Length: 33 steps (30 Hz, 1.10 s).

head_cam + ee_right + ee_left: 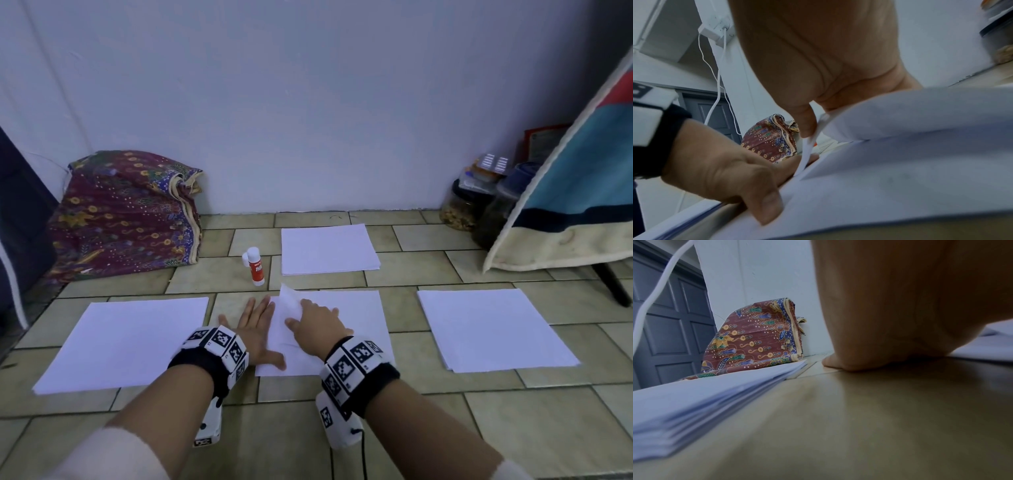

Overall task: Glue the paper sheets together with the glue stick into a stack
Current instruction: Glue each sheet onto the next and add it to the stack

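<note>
Four white paper piles lie on the tiled floor: a left pile [123, 342], a middle pile [346, 329], a right pile [493, 329] and a far pile [329, 248]. A white glue stick [256, 266] with a red label stands between the far and middle piles, untouched. My left hand [257, 325] lies flat on the floor, its thumb pressing the middle pile's left edge [766, 207]. My right hand [298, 313] pinches the top sheet [289, 301] of that pile at its left side and holds it lifted and curled [920, 113].
A folded batik cloth [126, 212] sits against the wall at back left. Jars [459, 209] and a hanging blanket [575, 192] crowd the back right. A dark door [670, 321] stands at the left. Bare tiles show between the piles.
</note>
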Motion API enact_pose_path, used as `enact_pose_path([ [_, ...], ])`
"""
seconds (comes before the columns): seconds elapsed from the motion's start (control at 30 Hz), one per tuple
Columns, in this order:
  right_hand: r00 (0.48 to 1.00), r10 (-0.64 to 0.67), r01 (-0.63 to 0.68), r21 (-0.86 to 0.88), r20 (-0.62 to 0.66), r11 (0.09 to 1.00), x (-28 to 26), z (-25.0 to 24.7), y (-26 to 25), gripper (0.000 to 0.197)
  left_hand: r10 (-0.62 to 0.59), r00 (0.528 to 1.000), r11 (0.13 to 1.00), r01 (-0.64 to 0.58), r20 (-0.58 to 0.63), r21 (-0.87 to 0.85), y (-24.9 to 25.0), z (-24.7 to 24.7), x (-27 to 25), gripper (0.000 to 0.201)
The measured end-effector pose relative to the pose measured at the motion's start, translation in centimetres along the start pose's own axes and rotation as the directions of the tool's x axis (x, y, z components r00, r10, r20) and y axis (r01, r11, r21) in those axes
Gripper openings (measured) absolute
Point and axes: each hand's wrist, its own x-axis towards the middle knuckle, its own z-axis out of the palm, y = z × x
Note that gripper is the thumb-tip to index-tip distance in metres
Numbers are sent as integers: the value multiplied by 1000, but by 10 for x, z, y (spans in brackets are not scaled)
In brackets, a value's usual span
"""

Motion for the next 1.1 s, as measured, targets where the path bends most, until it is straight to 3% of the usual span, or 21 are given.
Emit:
enact_pose_path([
  [1.1, 999, 9, -9, -13, 49, 1000, -23, -9, -11, 56, 27, 1000, 999, -26, 10, -45, -10, 7, 13, 128],
])
